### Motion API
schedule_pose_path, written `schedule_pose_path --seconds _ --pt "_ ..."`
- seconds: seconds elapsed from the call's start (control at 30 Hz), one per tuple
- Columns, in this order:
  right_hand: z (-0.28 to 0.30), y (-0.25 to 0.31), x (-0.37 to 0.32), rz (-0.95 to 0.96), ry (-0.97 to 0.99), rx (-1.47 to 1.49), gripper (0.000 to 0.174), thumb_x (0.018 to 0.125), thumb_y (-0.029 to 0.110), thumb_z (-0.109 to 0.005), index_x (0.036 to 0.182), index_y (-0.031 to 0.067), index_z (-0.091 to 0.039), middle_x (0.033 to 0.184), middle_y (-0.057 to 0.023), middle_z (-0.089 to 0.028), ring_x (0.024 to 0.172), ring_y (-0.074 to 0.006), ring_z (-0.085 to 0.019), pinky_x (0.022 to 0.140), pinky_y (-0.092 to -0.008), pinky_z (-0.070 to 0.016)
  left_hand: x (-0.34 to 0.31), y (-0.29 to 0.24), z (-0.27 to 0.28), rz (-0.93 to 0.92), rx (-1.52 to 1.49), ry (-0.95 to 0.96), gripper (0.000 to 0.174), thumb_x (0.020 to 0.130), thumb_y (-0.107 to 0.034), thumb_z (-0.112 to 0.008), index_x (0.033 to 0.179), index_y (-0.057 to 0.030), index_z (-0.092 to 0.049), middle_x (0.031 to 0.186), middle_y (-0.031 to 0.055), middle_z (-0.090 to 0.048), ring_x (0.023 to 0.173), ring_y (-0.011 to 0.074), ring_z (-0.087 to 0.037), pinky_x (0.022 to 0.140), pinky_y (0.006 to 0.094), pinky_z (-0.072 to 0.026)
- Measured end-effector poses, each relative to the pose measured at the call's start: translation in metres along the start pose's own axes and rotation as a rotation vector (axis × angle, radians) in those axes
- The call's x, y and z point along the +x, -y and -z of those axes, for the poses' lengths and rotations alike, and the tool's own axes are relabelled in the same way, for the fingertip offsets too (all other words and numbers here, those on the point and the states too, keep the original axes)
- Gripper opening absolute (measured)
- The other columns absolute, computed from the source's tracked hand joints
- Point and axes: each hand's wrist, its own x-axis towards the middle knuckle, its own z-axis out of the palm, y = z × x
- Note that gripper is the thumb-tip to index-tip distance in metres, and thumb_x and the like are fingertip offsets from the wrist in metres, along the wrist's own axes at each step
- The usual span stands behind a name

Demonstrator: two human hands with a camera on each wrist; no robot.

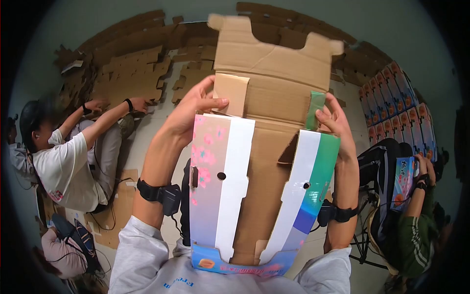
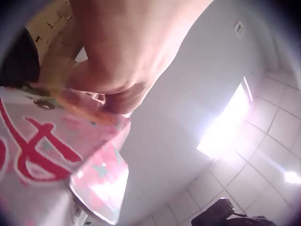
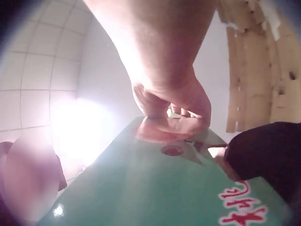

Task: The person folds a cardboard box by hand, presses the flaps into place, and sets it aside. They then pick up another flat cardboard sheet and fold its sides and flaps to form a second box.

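A partly folded cardboard box point(image 1: 264, 171) stands in front of my chest, its long brown lid panel point(image 1: 274, 59) raised at the far end. Printed sides show pink blossoms on the left and green on the right, with white inner strips. My left hand point(image 1: 193, 108) grips the box at the left end flap point(image 1: 232, 93), thumb on the flap. On the other side my right hand point(image 1: 339, 125) pinches the small green flap point(image 1: 317, 108) with its thumb inside. The left wrist view shows the pink printed face point(image 2: 51, 150); the right wrist view, the glossy green side point(image 3: 141, 174).
Flattened cardboard sheets point(image 1: 129, 73) lie across the floor ahead and to the left. Rows of finished printed boxes point(image 1: 391, 98) stand at the right. A person in a white shirt point(image 1: 73, 166) sits at left; another in a green sleeve point(image 1: 411, 235) holds a box at right.
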Motion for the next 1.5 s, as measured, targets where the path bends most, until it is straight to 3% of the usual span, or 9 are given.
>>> schedule_pose_path --seconds 0.1,0.23,0.27,0.37,0.53,0.67,0.77,0.93,1.5 --pt "-0.020 0.011 -0.006 0.066 -0.041 -0.028 0.062 0.089 -0.008 -0.072 0.143 0.0050 -0.046 0.124 -0.0109 -0.068 0.091 -0.0128 -0.071 0.065 -0.0234 -0.0574 -0.003 -0.011 -0.002 -0.177 0.037 0.016 0.063 0.085 0.012 -0.067 0.144 -0.0006 -0.051 0.124 0.0086 -0.069 0.099 0.0139 -0.069 0.081 0.0271 -0.0577" --pt "0.001 0.007 -0.024 0.152 -0.077 -0.071 0.029 0.100 0.015 -0.059 0.126 0.0015 -0.058 0.112 -0.0104 -0.068 0.099 -0.0151 -0.066 0.088 -0.0306 -0.0546 -0.031 -0.015 -0.019 -0.202 -0.037 -0.116 0.041 0.092 0.000 -0.059 0.133 -0.0003 -0.060 0.121 0.0084 -0.070 0.111 0.0168 -0.066 0.095 0.0303 -0.0525" --pt "0.015 -0.003 -0.022 0.177 -0.078 -0.023 0.036 0.105 0.032 -0.048 0.114 0.0003 -0.064 0.107 -0.0092 -0.068 0.095 -0.0157 -0.062 0.086 -0.0317 -0.0518 -0.036 -0.013 -0.017 -0.198 -0.076 -0.098 0.029 0.098 -0.012 -0.056 0.124 -0.0005 -0.063 0.120 0.0084 -0.070 0.112 0.0177 -0.066 0.099 0.0324 -0.0507" --pt "0.003 0.016 -0.040 0.175 0.059 0.097 0.038 0.105 0.033 -0.046 0.110 0.0004 -0.065 0.103 -0.0077 -0.068 0.091 -0.0152 -0.057 0.082 -0.0320 -0.0485 -0.050 -0.015 -0.016 -0.162 -0.358 0.091 0.028 0.100 -0.022 -0.057 0.116 -0.0012 -0.064 0.116 0.0093 -0.070 0.113 0.0174 -0.065 0.099 0.0326 -0.0513" --pt "-0.007 0.031 -0.054 0.080 0.165 -0.202 0.057 0.090 0.039 -0.065 0.119 -0.0110 -0.064 0.134 -0.0331 -0.064 0.115 -0.0320 -0.071 0.100 -0.0406 -0.0588 -0.057 -0.015 -0.005 -0.282 0.068 0.134 0.021 0.091 -0.023 -0.064 0.098 -0.0041 -0.059 0.112 0.0181 -0.067 0.135 0.0355 -0.053 0.118 0.0429 -0.0388" --pt "-0.010 0.040 -0.068 0.207 0.094 -0.411 0.041 0.088 0.000 -0.049 0.123 -0.0066 -0.070 0.147 -0.0233 -0.061 0.134 -0.0257 -0.060 0.116 -0.0362 -0.0427 -0.075 -0.018 -0.032 -0.232 0.120 0.032 0.058 0.087 -0.013 -0.065 0.141 0.0038 -0.055 0.151 0.0191 -0.055 0.146 0.0264 -0.046 0.121 0.0391 -0.0402" --pt "-0.040 0.043 -0.085 0.273 -0.069 -0.512 0.044 0.088 -0.005 -0.042 0.123 -0.0062 -0.070 0.149 -0.0233 -0.060 0.136 -0.0259 -0.058 0.114 -0.0349 -0.0436 -0.086 -0.022 -0.048 -0.209 0.156 -0.054 0.065 0.088 -0.011 -0.064 0.149 0.0041 -0.049 0.158 0.0183 -0.047 0.142 0.0234 -0.051 0.119 0.0342 -0.0426" --pt "-0.048 0.013 -0.089 0.420 -0.317 -0.362 0.022 0.091 -0.002 -0.035 0.083 -0.0002 -0.055 0.147 -0.0278 -0.059 0.136 -0.0288 -0.057 0.113 -0.0382 -0.0458 -0.079 0.000 -0.066 -0.312 0.291 -0.197 0.059 0.090 -0.006 -0.050 0.148 0.0058 -0.051 0.160 0.0177 -0.046 0.139 0.0211 -0.054 0.115 0.0309 -0.0424" --pt "-0.050 0.021 -0.095 0.446 -0.206 -0.717 0.026 0.112 0.017 -0.049 0.115 0.0000 -0.068 0.144 -0.0197 -0.062 0.148 -0.0296 -0.046 0.120 -0.0383 -0.0346 -0.071 0.013 -0.073 -0.421 0.273 -0.256 0.031 0.103 -0.004 -0.048 0.128 0.0036 -0.064 0.150 0.0158 -0.055 0.136 0.0189 -0.053 0.113 0.0301 -0.0424"
